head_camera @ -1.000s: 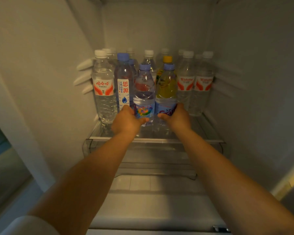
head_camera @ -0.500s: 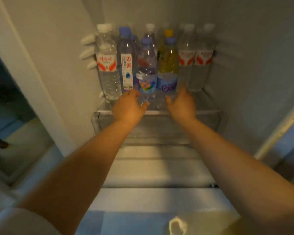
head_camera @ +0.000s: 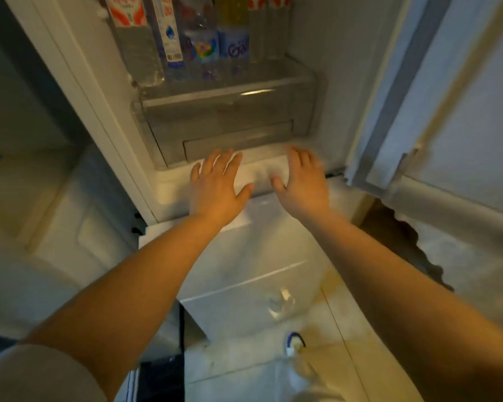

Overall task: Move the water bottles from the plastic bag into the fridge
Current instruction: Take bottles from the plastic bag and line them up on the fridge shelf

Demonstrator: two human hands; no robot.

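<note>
Several water bottles [head_camera: 204,50] stand upright in a tight group on the fridge shelf [head_camera: 224,89] at the top of the view, only their lower halves showing. My left hand [head_camera: 218,184] and my right hand [head_camera: 301,181] are both below the shelf, in front of the clear drawer [head_camera: 224,132]. Their fingers are spread and they hold nothing. No plastic bag is clearly in view.
The open fridge door [head_camera: 447,111] stands at the right. A white drawer front [head_camera: 250,265] of the lower compartment lies under my forearms. Tiled floor [head_camera: 331,329] shows below, with a small blue and white object [head_camera: 294,342] on it.
Both hands have let go of the two front bottles and drawn back down, out of the shelf. The view has tilted downward, so the bottles now sit at the top edge.
</note>
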